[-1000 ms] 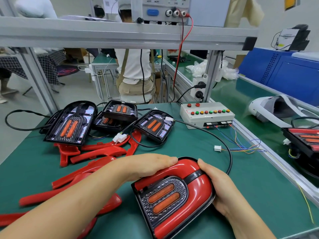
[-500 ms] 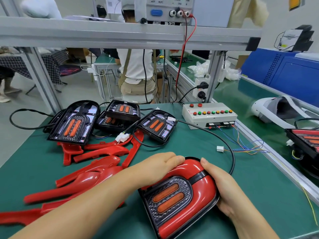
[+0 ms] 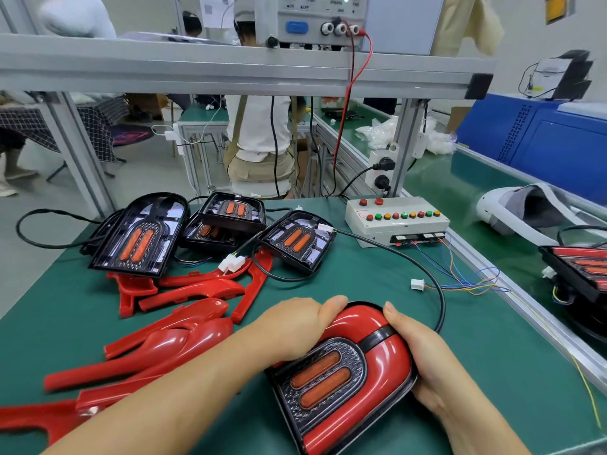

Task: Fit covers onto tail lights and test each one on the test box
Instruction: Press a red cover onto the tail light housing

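A tail light (image 3: 341,382) with a glossy red cover on it lies on the green mat near the front edge. My left hand (image 3: 295,326) grips its upper left side, thumb over the top of the cover. My right hand (image 3: 423,362) cups its right edge. A black cable runs from under it toward the white test box (image 3: 397,221), which has rows of coloured buttons. Three uncovered black tail lights (image 3: 141,238) (image 3: 230,218) (image 3: 297,241) lie at the back. Several loose red covers (image 3: 170,343) are spread on the left.
A loose white connector (image 3: 417,284) with coloured wires lies right of centre. An aluminium frame rail (image 3: 230,67) crosses overhead with a power supply (image 3: 312,21) on it. On the right conveyor sit a white headset (image 3: 512,211) and another tail light (image 3: 581,267). A person sits behind the bench.
Both hands keep holding the covered tail light; it appears shifted slightly to the right in view as my head moved. Nothing else on the bench has moved.
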